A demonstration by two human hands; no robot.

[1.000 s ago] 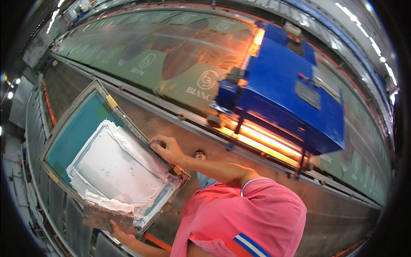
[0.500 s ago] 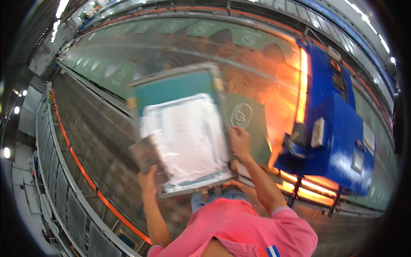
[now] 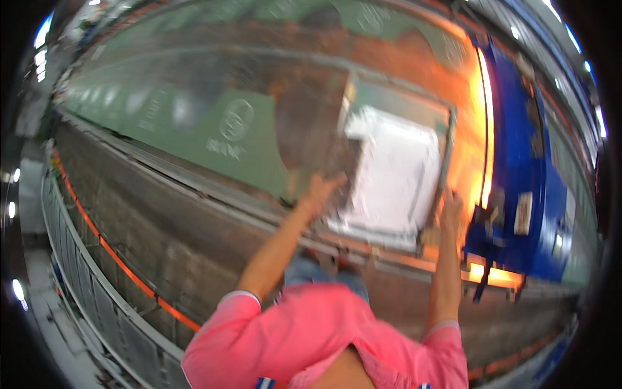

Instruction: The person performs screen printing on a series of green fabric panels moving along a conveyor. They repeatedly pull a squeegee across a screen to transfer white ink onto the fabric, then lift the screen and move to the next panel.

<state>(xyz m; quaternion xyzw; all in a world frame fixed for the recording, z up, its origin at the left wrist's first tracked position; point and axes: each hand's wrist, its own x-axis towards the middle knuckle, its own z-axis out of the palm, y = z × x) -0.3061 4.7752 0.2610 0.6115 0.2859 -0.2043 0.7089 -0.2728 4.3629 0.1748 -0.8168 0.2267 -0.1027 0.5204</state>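
Note:
A screen printing frame (image 3: 448, 139) with a teal mesh margin and a large patch of white ink (image 3: 396, 172) lies over the long table, its near edge at the table's front rail. At its left side my left hand (image 3: 317, 196) is closed on the frame, fingers reaching over a brownish squeegee-like board (image 3: 346, 165); motion smears that board's outline. My right hand (image 3: 451, 209) grips the frame's right side near the front corner. What lies under the frame is hidden.
Green printed panels (image 3: 236, 120) lie along the table (image 3: 194, 172). Close on the right stands a blue machine (image 3: 518, 220) with a glowing orange heater strip (image 3: 486, 129). A railing with an orange strip (image 3: 110, 243) runs along the left.
Both hands have carried the frame rightward and away from my body, from above the table's front edge onto the table. It now covers the green panel by the heater. My view has shifted too.

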